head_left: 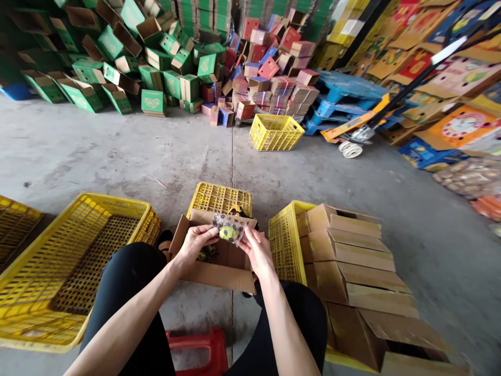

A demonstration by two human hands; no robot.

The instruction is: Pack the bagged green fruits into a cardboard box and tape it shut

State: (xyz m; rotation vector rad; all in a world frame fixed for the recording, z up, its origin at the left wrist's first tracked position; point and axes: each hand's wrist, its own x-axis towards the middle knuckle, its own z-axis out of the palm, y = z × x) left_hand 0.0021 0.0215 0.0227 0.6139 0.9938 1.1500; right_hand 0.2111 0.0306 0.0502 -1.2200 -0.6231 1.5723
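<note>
A clear printed plastic bag with a yellow-green fruit inside [229, 232] is stretched between my hands; the fruit's kind is not plain. My left hand [198, 241] pinches its left end, and my right hand [255, 251] grips its right end. Both hands are over an open cardboard box [219, 278] between my knees. Inside the box, partly hidden below my left hand, lies a dark green item [207, 254]. Behind it, a yellow crate [223, 197] shows its slotted side, with a yellow and black object [238, 210] in front.
A large yellow crate [152, 219] stands at my left. To the right, several cardboard boxes [364, 266] are lined up in another yellow crate [287, 245]. A red stool [219, 350] is beneath me. Farther off are a yellow crate [276, 133], blue pallets [344, 89] and a pallet jack [358, 128].
</note>
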